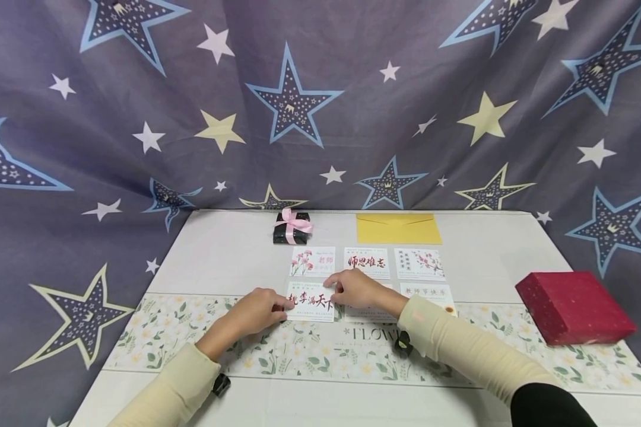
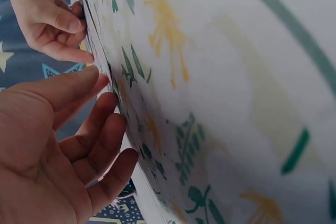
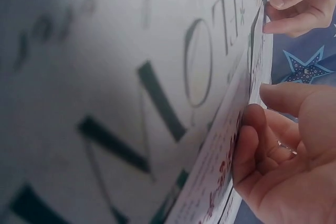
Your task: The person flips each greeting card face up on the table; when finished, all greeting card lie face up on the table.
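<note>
A white card with red Chinese lettering [image 1: 311, 301] lies flat on the table at the left end of the lower row. My left hand [image 1: 256, 311] touches its left edge with loosely bent fingers. From the other side, my right hand [image 1: 357, 288] has its index finger at the card's upper right corner, the remaining fingers bent beside the right edge. Under the right hand and wrist, another lettered card [image 1: 371, 314] is mostly hidden. Both wrist views show the fingertips close to the tabletop, with the left hand [image 2: 68, 145] and right hand [image 3: 286, 150] facing each other.
Above lie a carnation card [image 1: 312, 261], a red-lettered card [image 1: 367, 263] and a blossom card [image 1: 420, 264]; a sunflower card [image 1: 427, 295] is lower right. Behind are a black gift box [image 1: 283, 235] with pink ribbon and a yellow envelope [image 1: 399, 229]. A red box [image 1: 574, 308] stands right.
</note>
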The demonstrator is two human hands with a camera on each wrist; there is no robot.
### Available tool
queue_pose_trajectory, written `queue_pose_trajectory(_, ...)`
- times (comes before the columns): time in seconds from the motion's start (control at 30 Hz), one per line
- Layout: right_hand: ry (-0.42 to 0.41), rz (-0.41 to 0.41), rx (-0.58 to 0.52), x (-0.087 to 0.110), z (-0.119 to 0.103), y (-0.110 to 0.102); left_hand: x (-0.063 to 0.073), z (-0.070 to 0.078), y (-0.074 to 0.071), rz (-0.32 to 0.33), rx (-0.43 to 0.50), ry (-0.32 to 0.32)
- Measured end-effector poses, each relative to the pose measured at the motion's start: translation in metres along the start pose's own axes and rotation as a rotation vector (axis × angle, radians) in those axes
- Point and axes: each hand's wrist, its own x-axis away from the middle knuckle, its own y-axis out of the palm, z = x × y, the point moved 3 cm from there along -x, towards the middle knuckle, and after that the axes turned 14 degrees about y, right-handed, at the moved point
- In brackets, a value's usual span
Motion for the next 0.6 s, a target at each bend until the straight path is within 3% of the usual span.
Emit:
queue_pose_trajectory(0.33,-0.036,-0.041,0.008,0.005,-0.004,-0.015,-0.004,0.005,-0.009,-0.028,-0.04,0.022)
queue_pose_trajectory(0.6,-0.069,0.035,0.041,0.013,-0.003,-0.048,-0.014,0.015,-0.032,0.027,-0.118,0.109)
